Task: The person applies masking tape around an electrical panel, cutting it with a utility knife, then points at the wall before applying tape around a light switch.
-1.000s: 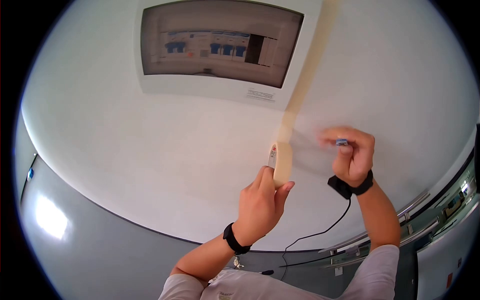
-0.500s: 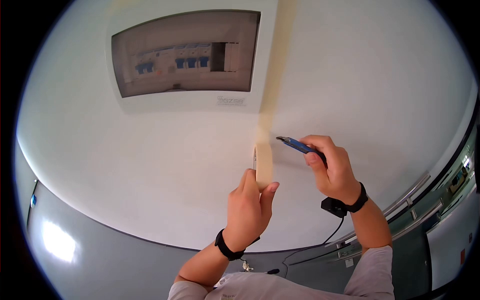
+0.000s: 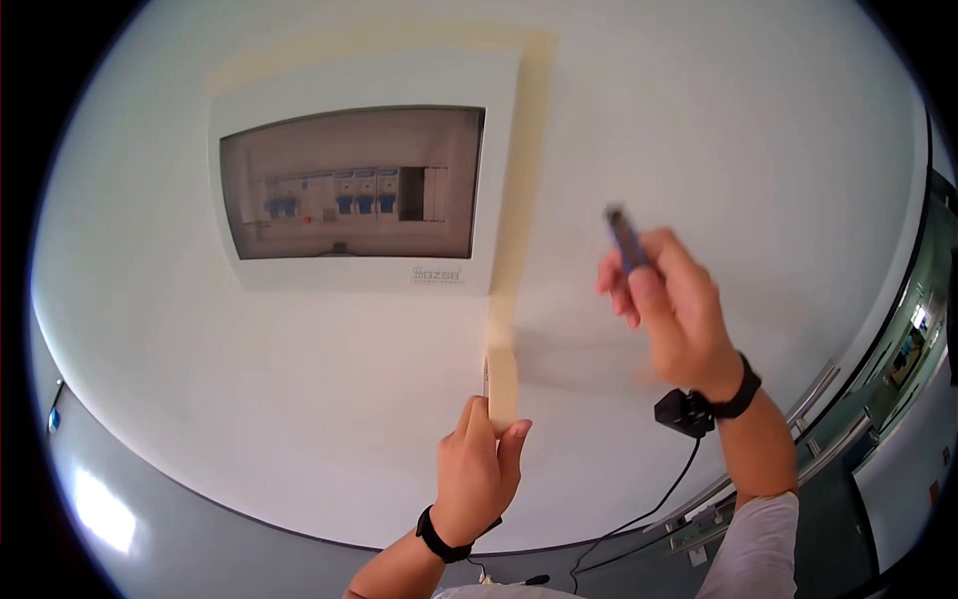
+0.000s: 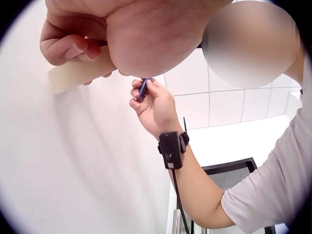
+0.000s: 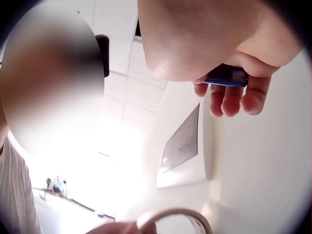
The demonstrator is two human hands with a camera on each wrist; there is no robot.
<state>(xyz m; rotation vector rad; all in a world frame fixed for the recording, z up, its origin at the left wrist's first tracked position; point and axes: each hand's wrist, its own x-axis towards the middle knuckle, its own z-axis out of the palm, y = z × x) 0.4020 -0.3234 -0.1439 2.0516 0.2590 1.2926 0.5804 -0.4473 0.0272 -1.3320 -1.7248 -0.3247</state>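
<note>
My left hand (image 3: 471, 479) grips a roll of cream masking tape (image 3: 503, 389) up against the white wall, fingers in the roll's core and thumb on its outer side. From the roll, the tape strip (image 3: 519, 200) runs up the wall along the right edge of an electrical panel box (image 3: 349, 277). To the right, my right hand (image 3: 694, 324) holds a blue utility knife (image 3: 626, 240), blurred in the head view, its tip pointing up and away from the tape. The right wrist view shows the knife (image 5: 226, 77) lying across the curled fingers.
Another tape strip (image 3: 379, 45) lies along the panel's top edge. Breakers (image 3: 366, 192) show behind its tinted cover. A black cable (image 3: 664, 496) hangs from the right wrist camera. Metal rails (image 3: 828, 449) stand at the lower right.
The view has tilted up, showing more of the panel. My right hand swung the knife in near the tape, then back up and away to the right. My left hand keeps hold of the roll.
</note>
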